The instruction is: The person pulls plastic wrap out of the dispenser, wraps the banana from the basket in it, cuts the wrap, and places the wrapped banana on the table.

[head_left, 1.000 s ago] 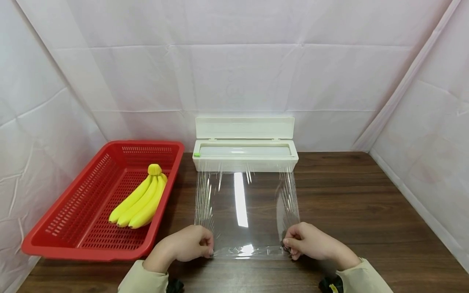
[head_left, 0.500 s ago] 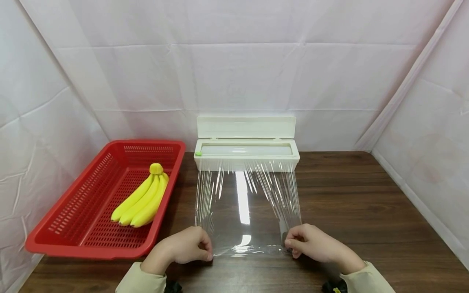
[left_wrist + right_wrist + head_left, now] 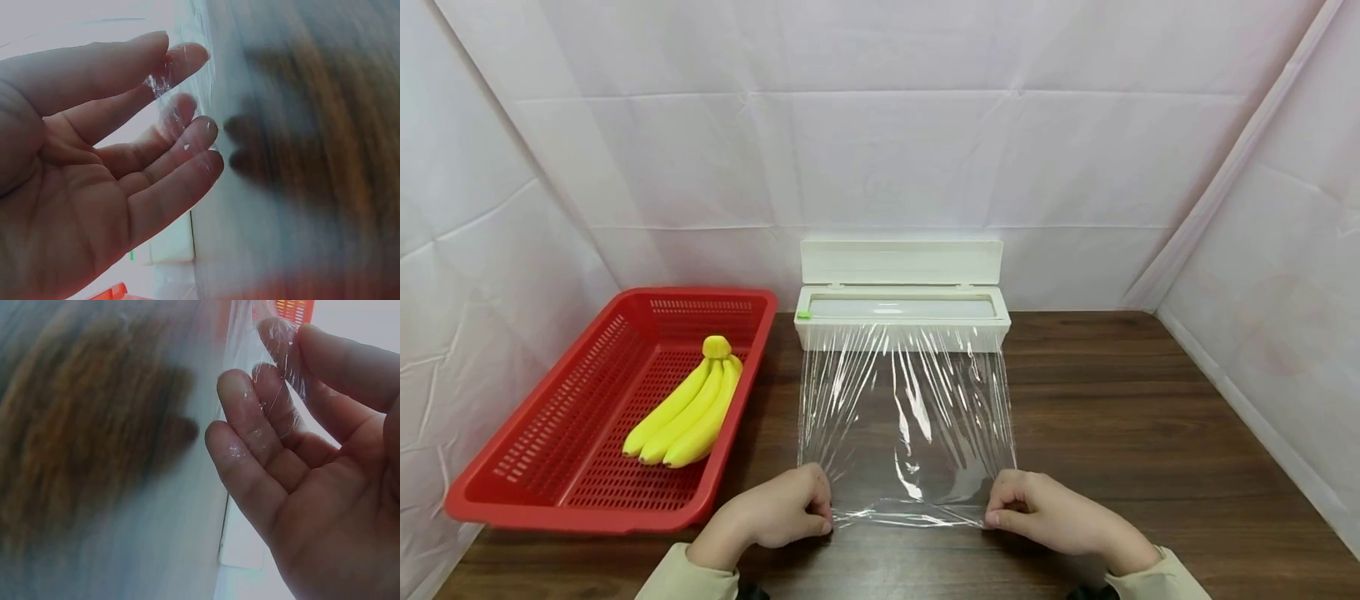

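Note:
A sheet of clear plastic wrap stretches toward me from a white wrap dispenser whose lid stands raised at the back. My left hand pinches the near left corner between thumb and index finger. The near right corner is pinched the same way by my right hand. In the left wrist view, crumpled wrap shows between the thumb and index finger, the other fingers lying loosely behind the film. The right wrist view has film draped over the fingers likewise. Bright creases run along the sheet from the dispenser.
To the left stands a red plastic basket with a bunch of yellow bananas inside. A small green slider sits at the dispenser's left end. White cloth hangs behind and at both sides of the dark wooden table.
The wrap has gone from mostly smooth to heavily creased, its near edge drawn tighter. My right hand has shifted slightly right and toward me; both hands keep their pinch.

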Available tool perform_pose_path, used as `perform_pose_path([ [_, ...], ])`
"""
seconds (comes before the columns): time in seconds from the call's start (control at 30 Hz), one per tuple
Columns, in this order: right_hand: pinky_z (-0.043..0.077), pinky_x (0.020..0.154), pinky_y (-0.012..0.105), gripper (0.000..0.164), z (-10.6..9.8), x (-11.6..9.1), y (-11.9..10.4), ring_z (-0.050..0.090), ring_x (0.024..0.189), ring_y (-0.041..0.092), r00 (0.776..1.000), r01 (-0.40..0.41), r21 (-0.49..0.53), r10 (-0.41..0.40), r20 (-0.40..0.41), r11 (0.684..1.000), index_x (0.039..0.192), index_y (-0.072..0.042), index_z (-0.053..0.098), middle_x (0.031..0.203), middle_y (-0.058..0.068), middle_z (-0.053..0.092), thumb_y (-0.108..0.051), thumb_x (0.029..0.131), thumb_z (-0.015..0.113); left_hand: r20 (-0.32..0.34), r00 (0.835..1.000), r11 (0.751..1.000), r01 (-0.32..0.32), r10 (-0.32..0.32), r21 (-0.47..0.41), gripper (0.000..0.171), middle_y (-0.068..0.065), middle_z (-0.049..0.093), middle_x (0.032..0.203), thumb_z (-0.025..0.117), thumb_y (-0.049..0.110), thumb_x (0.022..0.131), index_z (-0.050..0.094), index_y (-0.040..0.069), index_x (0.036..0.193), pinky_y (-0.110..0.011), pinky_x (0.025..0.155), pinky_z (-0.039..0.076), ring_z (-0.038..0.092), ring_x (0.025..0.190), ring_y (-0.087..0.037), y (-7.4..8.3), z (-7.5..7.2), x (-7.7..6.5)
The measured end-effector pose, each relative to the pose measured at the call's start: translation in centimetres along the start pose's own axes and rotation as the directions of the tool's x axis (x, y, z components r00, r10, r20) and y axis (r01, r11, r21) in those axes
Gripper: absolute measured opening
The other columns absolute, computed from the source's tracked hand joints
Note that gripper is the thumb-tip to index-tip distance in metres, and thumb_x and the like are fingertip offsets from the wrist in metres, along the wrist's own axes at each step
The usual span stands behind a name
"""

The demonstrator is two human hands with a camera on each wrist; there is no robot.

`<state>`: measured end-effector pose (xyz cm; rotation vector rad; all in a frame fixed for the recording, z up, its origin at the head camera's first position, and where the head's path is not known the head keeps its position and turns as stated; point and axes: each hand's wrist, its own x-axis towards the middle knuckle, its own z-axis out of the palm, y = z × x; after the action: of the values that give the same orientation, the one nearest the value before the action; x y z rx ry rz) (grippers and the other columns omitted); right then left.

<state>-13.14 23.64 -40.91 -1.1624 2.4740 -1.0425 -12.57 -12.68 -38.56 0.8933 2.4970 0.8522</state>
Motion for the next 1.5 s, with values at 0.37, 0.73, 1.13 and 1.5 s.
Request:
perform_pose_path([
  [0.37, 0.043, 0.068, 0.019, 0.015, 0.0, -0.2, 0.2, 0.047, 0.085, -0.002, 0.999, -0.05, -0.013, 0.05, -0.008, 0.999, 0.084, -0.021, 0.069, 0.097, -0.008, 0.052, -0.028, 0.092, 0.059, -0.087, 0.996, 1.0, 0.001, -0.003, -0.019, 0.006, 0.007, 0.044, 0.085, 0.07, 0.009, 0.082, 0.074, 0.009, 0.076, -0.018, 0.071, 0.039, 0.043, 0.082, -0.003, -0.3, 0.2, -0.3],
  [0.73, 0.044, 0.068, 0.018, 0.013, 0.0, 0.1, 0.2, 0.047, 0.082, -0.004, 1.0, 0.011, 0.015, -0.011, 0.016, 1.0, 0.086, -0.021, 0.07, 0.091, -0.011, 0.052, -0.025, 0.092, 0.059, -0.158, 0.987, 1.0, 0.0, -0.004, -0.024, 0.008, 0.008, 0.045, 0.082, 0.07, 0.008, 0.08, 0.072, 0.009, 0.073, -0.018, 0.069, 0.037, 0.04, 0.079, -0.002, -0.3, 0.5, -0.4],
  [1.13, 0.046, 0.07, 0.019, 0.015, 0.0, -0.2, 0.6, 0.05, 0.085, -0.004, 0.999, 0.037, 0.003, -0.038, 0.012, 0.999, 0.093, -0.02, 0.073, 0.092, -0.01, 0.058, -0.023, 0.093, 0.059, -0.117, 0.992, 0.999, 0.052, -0.051, 0.011, 0.008, 0.014, 0.055, 0.081, 0.071, 0.017, 0.082, 0.072, 0.02, 0.075, -0.029, 0.076, 0.04, 0.052, 0.081, -0.002, -0.6, 0.3, -1.2],
  [1.5, 0.048, 0.074, 0.02, 0.019, -0.7, -1.3, 1.0, 0.055, 0.092, 0.004, 0.997, 0.055, 0.147, -0.047, -0.057, 0.988, 0.104, -0.011, 0.073, 0.099, -0.002, 0.061, -0.012, 0.093, 0.058, -0.021, 0.996, 0.996, 0.089, -0.089, 0.002, 0.011, 0.012, 0.065, 0.072, 0.07, 0.011, 0.082, 0.072, 0.014, 0.071, -0.019, 0.063, 0.045, 0.053, 0.067, 0.004, -0.7, 0.1, -0.9],
])
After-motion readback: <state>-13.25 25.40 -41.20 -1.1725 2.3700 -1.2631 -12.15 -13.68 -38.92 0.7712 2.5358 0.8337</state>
